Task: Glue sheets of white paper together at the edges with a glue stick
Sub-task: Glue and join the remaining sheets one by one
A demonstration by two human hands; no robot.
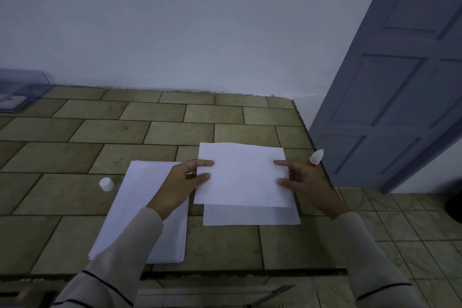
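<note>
A white sheet (242, 175) is held by both its side edges over a second white sheet (250, 216) that lies on the tiled counter; only the lower sheet's near strip shows. My left hand (185, 182) pinches the top sheet's left edge. My right hand (300, 180) pinches its right edge and also holds a white glue bottle with a red label (315, 157), whose tip points up and away. A stack of white paper (150, 207) lies to the left, partly under my left forearm. The glue's white cap (106, 184) stands left of the stack.
The tiled counter (150, 130) ends at its right edge close to my right hand, with tiled floor below. A blue panelled door (400, 82) stands at the right. A clear plastic box (22, 90) sits at the far left by the wall.
</note>
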